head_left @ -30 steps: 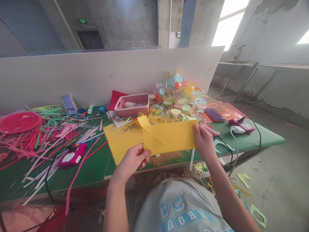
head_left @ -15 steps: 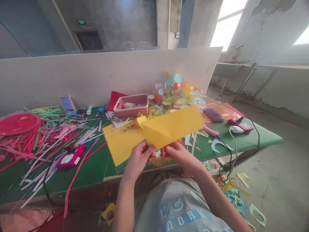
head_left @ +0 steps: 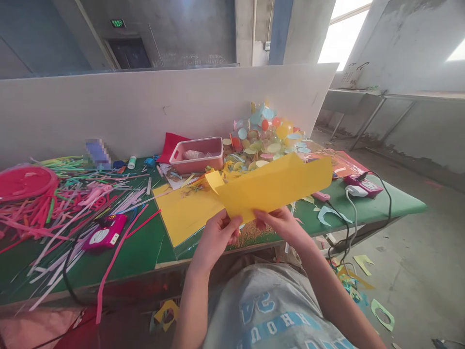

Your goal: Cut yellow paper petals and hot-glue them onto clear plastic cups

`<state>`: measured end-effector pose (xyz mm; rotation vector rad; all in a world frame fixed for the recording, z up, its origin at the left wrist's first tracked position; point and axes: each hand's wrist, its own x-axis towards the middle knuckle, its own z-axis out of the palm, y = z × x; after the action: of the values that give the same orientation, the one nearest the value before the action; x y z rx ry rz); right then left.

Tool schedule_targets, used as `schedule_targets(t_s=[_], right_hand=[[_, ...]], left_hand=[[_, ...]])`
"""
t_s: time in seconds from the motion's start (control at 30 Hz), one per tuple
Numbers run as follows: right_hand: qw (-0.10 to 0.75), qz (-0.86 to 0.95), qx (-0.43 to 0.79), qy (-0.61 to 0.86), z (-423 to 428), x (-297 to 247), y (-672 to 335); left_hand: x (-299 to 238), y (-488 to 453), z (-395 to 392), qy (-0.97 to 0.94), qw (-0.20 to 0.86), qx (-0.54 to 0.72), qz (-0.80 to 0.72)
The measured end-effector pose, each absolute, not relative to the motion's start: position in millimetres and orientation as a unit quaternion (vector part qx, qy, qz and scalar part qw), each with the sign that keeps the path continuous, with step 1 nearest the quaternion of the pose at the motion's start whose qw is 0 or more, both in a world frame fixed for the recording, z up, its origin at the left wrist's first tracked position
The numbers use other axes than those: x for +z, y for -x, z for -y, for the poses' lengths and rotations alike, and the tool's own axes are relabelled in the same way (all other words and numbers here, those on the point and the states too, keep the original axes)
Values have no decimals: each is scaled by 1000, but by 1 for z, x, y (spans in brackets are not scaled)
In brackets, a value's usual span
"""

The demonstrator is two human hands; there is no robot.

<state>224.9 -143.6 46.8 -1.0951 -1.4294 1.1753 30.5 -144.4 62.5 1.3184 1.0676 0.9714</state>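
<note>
A folded, curling sheet of yellow paper is held up over the front of the table. My left hand pinches its lower left edge between thumb and fingers. Along the same lower edge, my right hand grips the paper further right; its fingertips are partly hidden behind the sheet. Flat on the table to the left lies another yellow sheet. Brown crumbs are scattered on the table just below the held paper.
Behind stands a pink bin beside a heap of coloured paper discs and cups. Pink and purple strips and a magenta power strip lie left. Another power strip with cables sits right. Paper scraps litter the floor.
The held yellow paper has shifted right, and its right end has opened out into a wider fold. Both hands have moved slightly right, still gripping its lower edge. The view has tilted a little.
</note>
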Motion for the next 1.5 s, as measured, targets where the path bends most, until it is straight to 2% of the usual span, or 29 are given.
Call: schedule_targets(t_s=[0.17, 0.3, 0.37, 0.43, 0.6, 0.7, 0.8, 1.0, 1.2, 1.37, 1.5], right_hand=[[574, 508, 390, 510, 133, 45, -265], [700, 409, 354, 465, 130, 43, -304], [755, 354, 325, 447, 133, 46, -327], [768, 333, 299, 457, 137, 50, -345], [710, 360, 337, 503, 135, 56, -315], [580, 402, 516, 486, 129, 48, -259], [511, 398, 619, 445, 129, 34, -216], [488, 343, 705, 384, 131, 24, -207], [493, 319, 720, 370, 132, 32, -211], [522, 290, 724, 345, 138, 37, -203], [535, 299, 674, 412, 139, 42, -200]], left_hand=[[64, -17, 143, -541, 553, 418, -477], [62, 12, 140, -532, 528, 425, -507], [59, 36, 137, -510, 479, 476, -532], [56, 61, 134, -477, 433, 542, -540], [53, 80, 131, -457, 388, 589, -542], [55, 62, 131, -516, 389, 534, -545], [56, 39, 131, -573, 394, 476, -539], [58, 11, 134, -668, 362, 375, -532], [57, 6, 138, -743, 335, 298, -496], [61, 5, 144, -742, 370, 255, -498], [72, 1, 153, -729, 409, 200, -511]])
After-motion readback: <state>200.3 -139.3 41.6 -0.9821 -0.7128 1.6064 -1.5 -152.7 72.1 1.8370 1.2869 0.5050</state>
